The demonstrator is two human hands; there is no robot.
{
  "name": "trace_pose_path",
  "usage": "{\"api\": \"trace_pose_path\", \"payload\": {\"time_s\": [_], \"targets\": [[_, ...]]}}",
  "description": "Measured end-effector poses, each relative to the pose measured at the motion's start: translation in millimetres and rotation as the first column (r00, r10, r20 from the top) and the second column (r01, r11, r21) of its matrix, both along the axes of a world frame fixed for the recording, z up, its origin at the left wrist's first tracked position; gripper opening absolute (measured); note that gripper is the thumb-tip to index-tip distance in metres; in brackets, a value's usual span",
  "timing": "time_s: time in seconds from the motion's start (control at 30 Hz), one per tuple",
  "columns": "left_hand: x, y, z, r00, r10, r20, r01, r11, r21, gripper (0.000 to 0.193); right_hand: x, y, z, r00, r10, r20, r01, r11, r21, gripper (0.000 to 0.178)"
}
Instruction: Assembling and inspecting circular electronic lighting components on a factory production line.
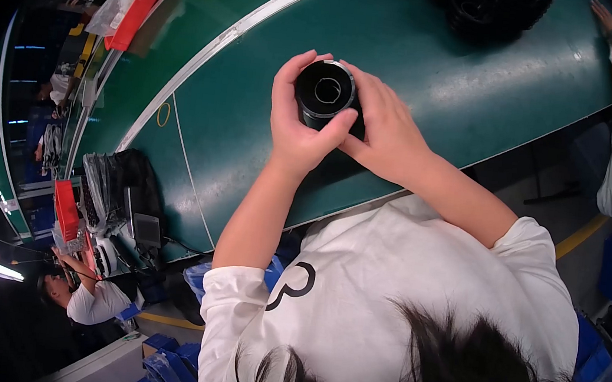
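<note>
Between my two hands is a black cylindrical part point(315, 91) with an open round top, a shiny rim and a pale ring visible deep inside. My left hand point(293, 119) wraps its left side, with the fingertips at the far rim and the thumb near its front. From the right, my right hand point(387, 129) closes round the same part, its thumb crossing toward the left one. The cylinder is held over the green work table point(244, 140). Its lower end is mostly hidden by my hands.
Black ribbed round parts point(489, 12) are heaped at the far right. A yellow rubber band point(163, 114) lies on the left of the table. Beyond it are plastic-wrapped black items point(108, 189) and a red bin point(65, 209). Co-workers sit at left and right, one hand point(604, 17) resting on the table.
</note>
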State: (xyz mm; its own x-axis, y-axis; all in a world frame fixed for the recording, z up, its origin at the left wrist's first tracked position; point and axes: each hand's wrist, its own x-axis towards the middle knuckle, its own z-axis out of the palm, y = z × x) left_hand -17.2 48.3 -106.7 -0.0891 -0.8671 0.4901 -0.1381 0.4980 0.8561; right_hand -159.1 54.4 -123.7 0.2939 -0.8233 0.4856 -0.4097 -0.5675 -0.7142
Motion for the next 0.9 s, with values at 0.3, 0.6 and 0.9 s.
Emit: {"api": "trace_pose_path", "payload": {"time_s": [0.3, 0.6, 0.9], "targets": [[4, 1, 1, 0.987, 0.013, -0.157, 0.009, 0.99, 0.142, 0.054, 1, 3, -1, 1.0, 0.014, 0.016, -0.015, 0.998, 0.066, 0.073], [16, 1, 5, 0.99, -0.019, -0.143, 0.036, 0.992, 0.119, 0.071, -9, 4, -2, 0.995, -0.026, -0.095, 0.036, 0.994, 0.107, 0.069], [19, 9, 21, 0.932, 0.014, 0.362, -0.11, 0.963, 0.247, 0.091, -6, -1, -5, 0.985, -0.054, -0.162, 0.063, 0.997, 0.053, 0.055]]}}
